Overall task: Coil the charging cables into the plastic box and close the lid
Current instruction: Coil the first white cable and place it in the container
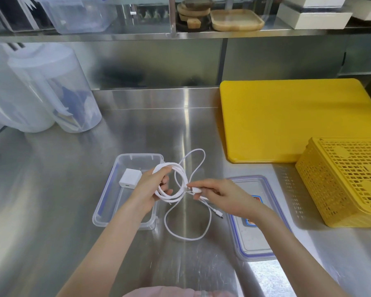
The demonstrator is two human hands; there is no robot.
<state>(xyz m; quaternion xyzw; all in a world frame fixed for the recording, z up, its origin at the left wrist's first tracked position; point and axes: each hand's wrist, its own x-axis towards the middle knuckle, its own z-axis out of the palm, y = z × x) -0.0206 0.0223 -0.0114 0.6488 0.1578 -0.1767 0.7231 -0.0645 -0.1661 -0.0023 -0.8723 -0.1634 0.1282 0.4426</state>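
My left hand grips a coil of white charging cable above the right edge of the clear plastic box. Its plug end is pinched in my right hand, just right of the coil. A second white cable lies loose on the steel counter, looping below the hands, one plug beside my right wrist. A white charger block sits inside the box at its far end. The blue-rimmed lid lies flat on the counter to the right, partly under my right forearm.
A yellow cutting board lies at the back right, with a yellow perforated basket upside down in front of it. Clear plastic jugs stand at the back left. A steel shelf with wooden trays runs above the counter.
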